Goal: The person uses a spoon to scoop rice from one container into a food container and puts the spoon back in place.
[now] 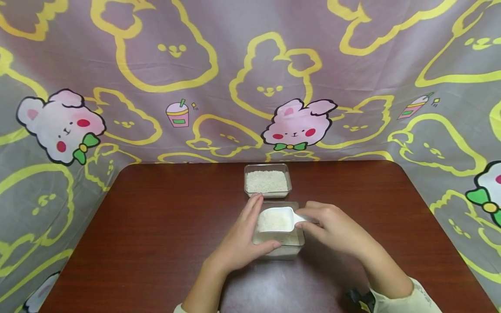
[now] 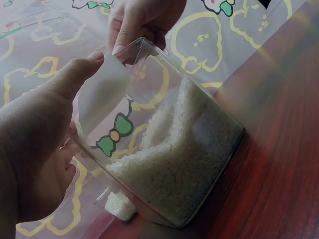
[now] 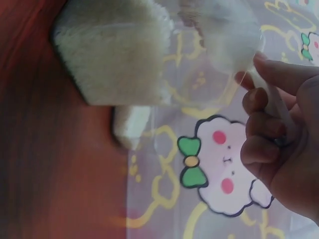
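Note:
My right hand (image 1: 334, 226) grips the handle of a white scoop (image 1: 287, 219) heaped with rice (image 1: 274, 221). The scoop is held level at the top of a deep clear container (image 1: 282, 253), which has rice inside. In the right wrist view, the fingers of the right hand (image 3: 279, 134) curl round the scoop handle (image 3: 271, 102). My left hand (image 1: 240, 239) rests against the container's left side, its fingers straight and its thumb lying over the near rim. The left wrist view shows the container's rice (image 2: 179, 174) piled in a slope behind the clear wall.
Behind the deep container stands a shallower clear box (image 1: 268, 194) with white rice in it. Both stand on a dark red-brown table (image 1: 164, 234). A patterned cloth (image 1: 235, 65) hangs round the back and sides. A dark object (image 1: 360, 298) lies by the right sleeve.

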Demonstrator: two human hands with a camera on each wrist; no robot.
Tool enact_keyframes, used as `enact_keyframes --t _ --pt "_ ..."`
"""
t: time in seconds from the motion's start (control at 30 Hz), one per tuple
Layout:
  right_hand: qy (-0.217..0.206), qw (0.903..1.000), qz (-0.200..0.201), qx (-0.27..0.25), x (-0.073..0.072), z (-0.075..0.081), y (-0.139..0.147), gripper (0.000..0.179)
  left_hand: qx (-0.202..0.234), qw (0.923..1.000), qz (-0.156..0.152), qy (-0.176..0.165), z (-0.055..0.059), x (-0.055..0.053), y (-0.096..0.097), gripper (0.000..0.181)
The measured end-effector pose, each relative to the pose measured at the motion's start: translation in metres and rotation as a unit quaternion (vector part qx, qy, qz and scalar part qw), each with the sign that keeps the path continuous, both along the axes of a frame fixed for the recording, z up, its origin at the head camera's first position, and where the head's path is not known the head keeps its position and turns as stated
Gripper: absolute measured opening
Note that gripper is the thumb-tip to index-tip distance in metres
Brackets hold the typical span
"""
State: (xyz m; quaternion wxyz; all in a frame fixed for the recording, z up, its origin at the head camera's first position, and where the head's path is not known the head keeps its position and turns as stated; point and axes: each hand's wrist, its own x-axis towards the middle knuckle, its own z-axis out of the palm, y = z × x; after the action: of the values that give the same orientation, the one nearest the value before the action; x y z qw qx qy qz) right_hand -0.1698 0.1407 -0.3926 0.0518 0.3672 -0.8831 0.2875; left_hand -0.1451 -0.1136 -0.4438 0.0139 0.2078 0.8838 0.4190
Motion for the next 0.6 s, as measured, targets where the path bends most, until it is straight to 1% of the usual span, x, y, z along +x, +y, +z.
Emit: enact_keyframes --t 0.17,0.27,0.4,0.6 --pt "-0.009 0.9988 0.009 -0.047 -0.002 -0.010 0.010 0.020 0.004 1.0000 0.005 -0.002 0.000 0.000 0.000 0.107" --pt "-0.012 0.9975 0.015 -0.069 -0.002 -0.014 0.013 0.021 0.006 1.0000 0.006 -0.003 -0.001 0.000 0.000 0.107" --pt "-0.024 0.9956 0.011 -0.090 -0.001 -0.013 0.016 0.023 0.006 1.0000 0.007 -0.001 -0.002 0.000 0.000 0.107" --pt "-0.034 0.9940 0.001 -0.104 0.000 -0.007 0.023 0.024 0.001 1.0000 0.006 0.001 -0.002 0.000 0.000 0.108"
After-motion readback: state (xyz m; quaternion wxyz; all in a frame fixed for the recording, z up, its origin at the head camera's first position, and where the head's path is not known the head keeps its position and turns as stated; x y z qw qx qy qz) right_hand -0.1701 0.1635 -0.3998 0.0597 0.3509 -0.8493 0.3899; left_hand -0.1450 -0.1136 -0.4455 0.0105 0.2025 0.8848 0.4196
